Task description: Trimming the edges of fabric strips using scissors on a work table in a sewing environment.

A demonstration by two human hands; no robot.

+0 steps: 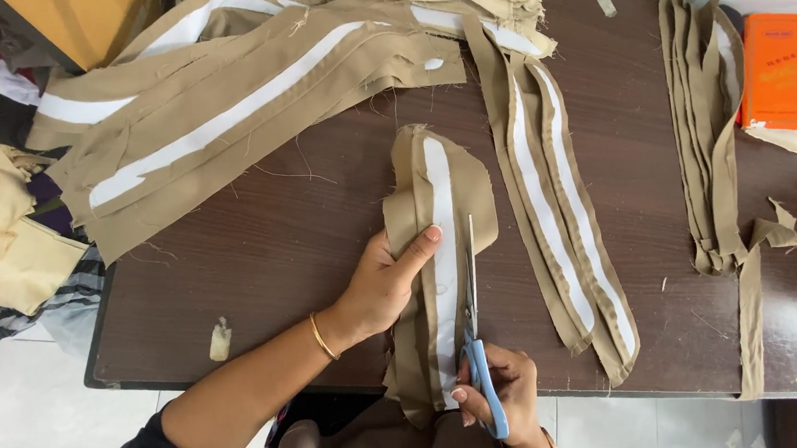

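No box or bin shows here; the cloth just lies in heaps on the dark brown table (pixel 271 250). A big pile of tan pieces with white strips (pixel 225 105) runs off the top edge, so its far end is cut off. An orange book (pixel 787 71) is cut off at the right edge. The lower end of the tan strip (pixel 439 249) hangs over the table's near edge, partly hidden.

The left hand (pixel 386 285) lies flat and open on that strip, thumb stretched out along its white band. The right hand (pixel 499 388) is closed around the blue-handled scissors (pixel 476 339), blades pointing up along the strip's right side. More striped strips (pixel 570 232) lie just beside it.
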